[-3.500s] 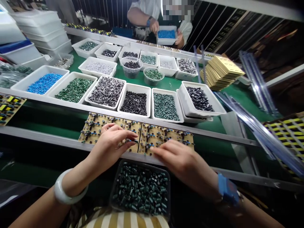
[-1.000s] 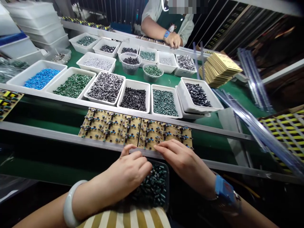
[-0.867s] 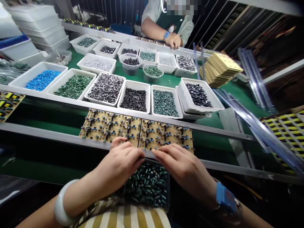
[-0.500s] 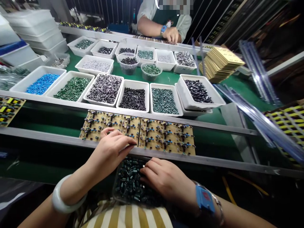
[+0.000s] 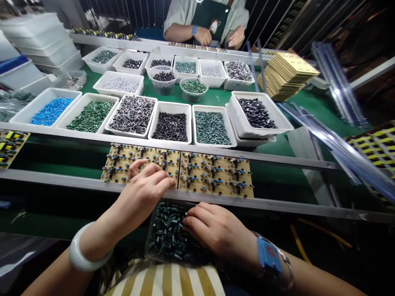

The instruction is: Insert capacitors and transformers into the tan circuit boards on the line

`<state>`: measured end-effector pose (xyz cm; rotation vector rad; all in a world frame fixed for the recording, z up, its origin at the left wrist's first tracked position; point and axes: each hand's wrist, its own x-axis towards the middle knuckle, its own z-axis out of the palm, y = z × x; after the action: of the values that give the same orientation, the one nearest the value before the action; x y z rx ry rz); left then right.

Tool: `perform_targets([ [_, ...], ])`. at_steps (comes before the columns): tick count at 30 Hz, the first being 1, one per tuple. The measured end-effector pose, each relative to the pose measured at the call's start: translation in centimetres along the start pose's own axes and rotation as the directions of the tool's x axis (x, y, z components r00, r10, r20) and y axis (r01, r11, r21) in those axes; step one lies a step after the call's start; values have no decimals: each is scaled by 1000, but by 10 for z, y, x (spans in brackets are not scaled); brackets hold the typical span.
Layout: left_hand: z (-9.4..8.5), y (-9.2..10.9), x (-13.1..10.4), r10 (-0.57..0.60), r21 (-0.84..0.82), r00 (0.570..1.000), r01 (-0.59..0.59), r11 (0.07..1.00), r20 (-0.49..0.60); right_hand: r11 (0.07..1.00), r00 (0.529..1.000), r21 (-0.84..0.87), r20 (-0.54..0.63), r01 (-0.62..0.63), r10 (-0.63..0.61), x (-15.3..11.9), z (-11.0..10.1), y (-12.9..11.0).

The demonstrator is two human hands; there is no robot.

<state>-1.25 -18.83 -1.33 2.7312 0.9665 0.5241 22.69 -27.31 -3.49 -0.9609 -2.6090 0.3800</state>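
Note:
My left hand (image 5: 146, 183) is over the front right part of the left circuit board (image 5: 145, 152), its fingers bent and drawn together. Whatever is between those fingertips is too small or hidden to name. The board carries small black, blue and green components, and a similar right circuit board (image 5: 216, 174) lies against its right edge. My right hand (image 5: 212, 228) dips into a clear bin (image 5: 150, 242) close to my lap. Loose dark green capacitors (image 5: 168, 234) fill this bin, and my curled right fingertips are partly hidden among them.
Metal rails (image 5: 277, 204) run in front of and behind the boards. Beyond stand white trays of components, including blue (image 5: 51, 111) and dark green ones (image 5: 212, 127). Stacked yellowish boards (image 5: 286, 76) and clear plastic tubes (image 5: 327, 144) are on the right. A co-worker (image 5: 206, 24) sits opposite.
My left hand's fingers have shifted slightly over the left board, one finger lifting more clearly. My right hand stays in the bin. The co-worker's hands have moved apart, and the view has shifted slightly.

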Motion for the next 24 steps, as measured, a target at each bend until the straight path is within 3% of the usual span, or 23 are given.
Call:
perform_targets([
  [18,-8,1,8,108,91,993,-111,990,43,989,990,146,-127,-33,52,-2,-15,-1],
  [21,-7,4,3,111,79,994,-109,991,-20,971,974,220,-183,-92,134,-10,-25,3],
  [24,2,18,-8,98,-42,990,-103,994,-98,935,917,244,-245,-257,316,-30,-40,15],
])
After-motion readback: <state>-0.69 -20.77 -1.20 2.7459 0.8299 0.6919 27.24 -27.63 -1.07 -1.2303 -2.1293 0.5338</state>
